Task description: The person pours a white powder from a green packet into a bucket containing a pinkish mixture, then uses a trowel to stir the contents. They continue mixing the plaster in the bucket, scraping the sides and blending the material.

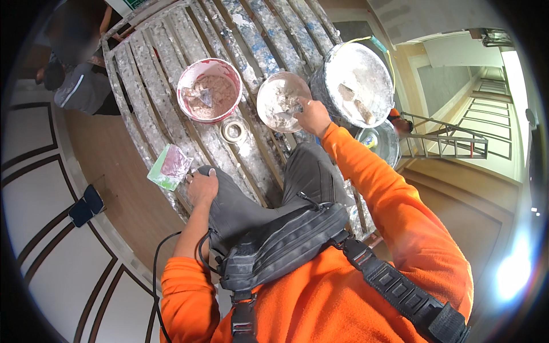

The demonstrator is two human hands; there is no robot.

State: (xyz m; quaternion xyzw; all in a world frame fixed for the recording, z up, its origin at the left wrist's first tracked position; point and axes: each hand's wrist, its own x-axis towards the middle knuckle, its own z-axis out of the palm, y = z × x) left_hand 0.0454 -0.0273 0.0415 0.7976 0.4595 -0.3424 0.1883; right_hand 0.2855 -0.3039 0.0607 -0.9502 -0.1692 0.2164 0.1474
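My right hand (314, 118) reaches into a round bowl (265, 91) of pale, lumpy plaster. Its fingers are closed on what looks like a putty knife, mostly hidden by the hand and the mix. My left hand (203, 186) rests on my left knee with thumb and fingers apart. Beside its fingertips is a green plastic board (166, 178) with pinkish plaster smeared on it, at the platform's left edge. Left of the bowl stands a pink-rimmed white bucket (189, 112) of pinkish plaster with a scraper (206, 97) in it. A roll of tape (233, 131) lies in front of that bucket.
The splattered slatted platform (150, 86) bears everything. On the right are a large plaster-coated bucket (374, 71) with a scraper inside and a clear bucket (391, 150). A person (86, 86) is at the far left; a ladder (452, 140) stands right. A cable (155, 268) hangs by my left arm.
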